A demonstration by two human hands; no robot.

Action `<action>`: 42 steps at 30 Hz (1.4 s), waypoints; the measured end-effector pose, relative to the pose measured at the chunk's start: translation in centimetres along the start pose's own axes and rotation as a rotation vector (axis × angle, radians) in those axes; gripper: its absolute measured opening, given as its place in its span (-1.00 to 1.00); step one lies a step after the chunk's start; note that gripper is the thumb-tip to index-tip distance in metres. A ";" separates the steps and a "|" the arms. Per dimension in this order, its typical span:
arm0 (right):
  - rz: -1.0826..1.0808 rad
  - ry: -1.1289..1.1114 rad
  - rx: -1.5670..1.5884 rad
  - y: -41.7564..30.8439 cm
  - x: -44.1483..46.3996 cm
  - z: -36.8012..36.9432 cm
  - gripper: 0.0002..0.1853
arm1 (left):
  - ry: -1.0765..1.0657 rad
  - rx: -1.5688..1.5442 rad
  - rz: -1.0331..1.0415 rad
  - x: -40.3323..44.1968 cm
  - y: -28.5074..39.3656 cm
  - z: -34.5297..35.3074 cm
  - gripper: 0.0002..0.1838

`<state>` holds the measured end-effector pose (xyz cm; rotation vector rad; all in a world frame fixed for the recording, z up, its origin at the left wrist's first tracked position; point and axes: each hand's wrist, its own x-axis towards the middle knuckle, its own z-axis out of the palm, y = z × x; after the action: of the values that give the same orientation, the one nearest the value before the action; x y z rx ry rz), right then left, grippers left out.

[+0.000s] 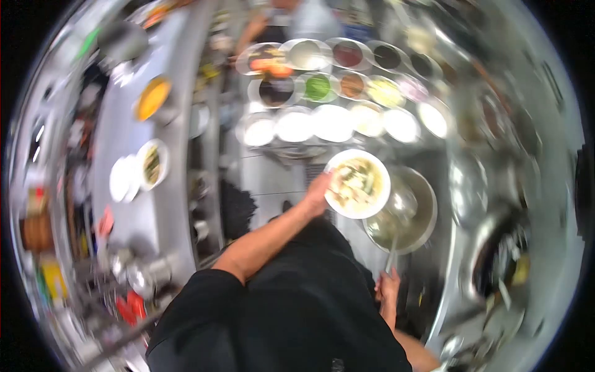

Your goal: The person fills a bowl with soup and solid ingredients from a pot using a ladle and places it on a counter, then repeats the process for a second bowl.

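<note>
My left hand (319,195) grips the rim of a white bowl (331,162) filled with pale food in broth. The bowl is held out in front of me, overlapping the edge of a large metal pot (427,226). My right hand (388,285) is closed around the handle of a ladle (403,204), whose round head hangs over or in the pot, just right of the bowl. Motion blur hides whether the ladle's head carries any liquid.
Rows of ingredient containers (319,87) stand ahead. At left, a steel counter (124,149) holds a bowl of food (152,164), white bowls (124,178) and a yellow-filled container (153,98). A wok (496,260) sits at right. Another person (313,22) stands beyond the containers.
</note>
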<state>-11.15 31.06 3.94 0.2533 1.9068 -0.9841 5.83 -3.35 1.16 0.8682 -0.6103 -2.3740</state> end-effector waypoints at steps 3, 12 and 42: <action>0.043 -0.167 -0.020 1.5 5.8 -1.0 -0.35 | 0.206 -0.063 0.051 -5.2 2.2 -2.6 -0.36; 0.038 -0.333 -0.486 -2.0 11.4 -1.0 -0.90 | 0.567 -0.309 0.522 -19.7 7.3 -8.8 -0.27; -0.740 -1.006 -1.058 -13.5 -9.6 42.8 -0.59 | 1.735 -0.910 1.071 -42.6 25.4 -38.5 -0.36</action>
<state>14.56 -6.69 8.91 -1.3721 1.2690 -0.2548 68.26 -5.02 8.02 1.2140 0.5872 -0.2796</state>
